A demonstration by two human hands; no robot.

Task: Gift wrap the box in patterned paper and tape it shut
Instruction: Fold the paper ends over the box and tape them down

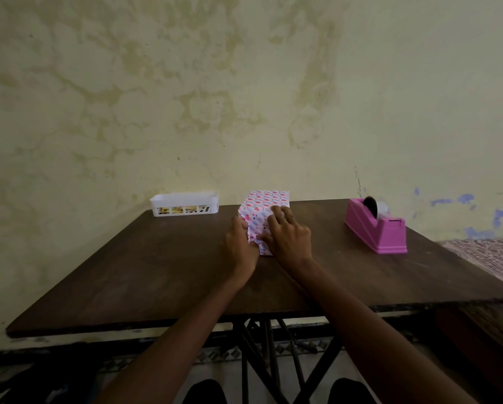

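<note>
A box wrapped in white paper with pink and blue hearts [266,204] lies in the middle of the dark wooden table [157,266]. My left hand [240,246] presses against the box's near left side, and its fingertips are hidden by the paper. My right hand [288,234] lies on the near top of the box, its fingers bent and pressing the folded paper down. The near end of the paper looks creased between my two hands. A pink tape dispenser [375,225] with a roll in it stands to the right, apart from both hands.
A white slotted plastic basket [184,204] with small items inside stands at the back left against the stained wall. The table's back edge meets the wall. A patterned surface [489,255] lies beyond the right edge. Metal table legs show below.
</note>
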